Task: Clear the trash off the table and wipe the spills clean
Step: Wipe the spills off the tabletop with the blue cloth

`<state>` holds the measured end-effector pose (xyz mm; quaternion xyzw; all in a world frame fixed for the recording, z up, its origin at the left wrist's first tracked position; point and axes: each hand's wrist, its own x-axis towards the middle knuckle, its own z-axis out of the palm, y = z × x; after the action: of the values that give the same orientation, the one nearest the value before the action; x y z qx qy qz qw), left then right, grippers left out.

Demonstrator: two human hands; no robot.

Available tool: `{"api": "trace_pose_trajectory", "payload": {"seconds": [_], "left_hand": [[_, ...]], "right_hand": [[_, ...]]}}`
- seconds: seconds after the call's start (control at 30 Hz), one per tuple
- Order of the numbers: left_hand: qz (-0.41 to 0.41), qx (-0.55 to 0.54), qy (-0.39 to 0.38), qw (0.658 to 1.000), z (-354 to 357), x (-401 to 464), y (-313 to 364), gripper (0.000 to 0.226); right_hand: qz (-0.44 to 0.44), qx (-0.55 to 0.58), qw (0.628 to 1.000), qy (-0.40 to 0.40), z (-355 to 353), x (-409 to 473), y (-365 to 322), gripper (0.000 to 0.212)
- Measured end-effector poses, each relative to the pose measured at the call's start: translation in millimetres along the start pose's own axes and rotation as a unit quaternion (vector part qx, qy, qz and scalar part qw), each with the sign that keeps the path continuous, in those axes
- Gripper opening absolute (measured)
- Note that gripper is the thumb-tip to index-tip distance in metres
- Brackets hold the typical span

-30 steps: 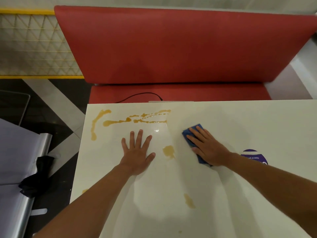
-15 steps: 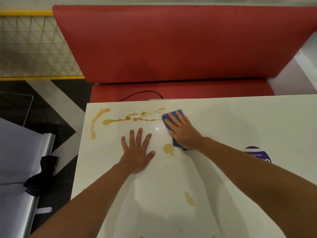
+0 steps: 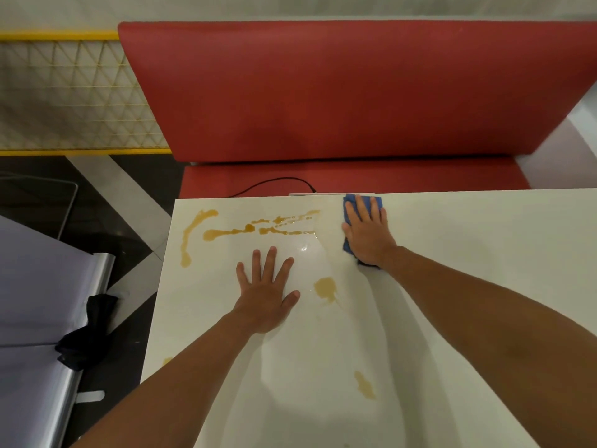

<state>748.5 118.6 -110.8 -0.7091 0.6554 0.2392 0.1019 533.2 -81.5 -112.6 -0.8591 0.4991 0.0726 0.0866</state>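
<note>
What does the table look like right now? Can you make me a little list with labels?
table: white table
cloth: blue cloth at far edge
right hand: right hand pressed flat on cloth
left hand: left hand flat on bare tabletop
long spill: brown streaks near far left corner
small spills: blob beside left hand; spot nearer
trash: none seen
behind table: red bench

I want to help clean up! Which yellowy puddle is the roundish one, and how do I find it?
Look at the white table in front of the red bench. The left hand lies flat on it, and the round puddle sits just beside that hand's thumb, nearer the person than the blue cloth. The other spills are long streaks or thin smears; this one is a single roundish blob.
</note>
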Motion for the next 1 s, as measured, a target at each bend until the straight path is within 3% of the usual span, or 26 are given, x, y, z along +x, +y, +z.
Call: {"api": "trace_pose_trajectory", "payload": {"seconds": [0.13,0.23,0.33,0.43,0.6,0.77,0.87,1.0], "left_hand": [[-0.005,0.003,-0.005,1.000,0,1,0,0.074],[-0.003,0.003,-0.007,1.000,0,1,-2,0.074],[0.003,-0.001,-0.004,1.000,0,1,-2,0.074],[0.006,-0.005,0.008,1.000,2,1,-2,0.074],[-0.006,-0.005,0.020,1.000,6,3,-1,0.082],[-0.011,-0.009,0.023,1.000,6,2,-1,0.087],[-0.005,-0.012,0.024,1.000,7,3,-2,0.086],[-0.001,-0.011,0.027,1.000,9,3,-4,0.086]], "right_hand": [[-0.175,-0.019,0.984,-0.005,14,-22,-28,0.058],[-0.282,-0.070,0.957,-0.022,21,-57,3,0.057],[-0.271,-0.049,0.961,-0.018,10,-72,57,0.056],[-0.207,-0.064,0.976,-0.034,-3,-51,84,0.059],[-0.113,-0.068,0.991,0.009,-6,8,29,0.054],[-0.194,-0.033,0.980,-0.003,3,7,-32,0.059],[-0.275,-0.070,0.959,-0.018,10,-24,-7,0.058],[-0.288,-0.056,0.956,-0.011,3,-42,52,0.057]]}}
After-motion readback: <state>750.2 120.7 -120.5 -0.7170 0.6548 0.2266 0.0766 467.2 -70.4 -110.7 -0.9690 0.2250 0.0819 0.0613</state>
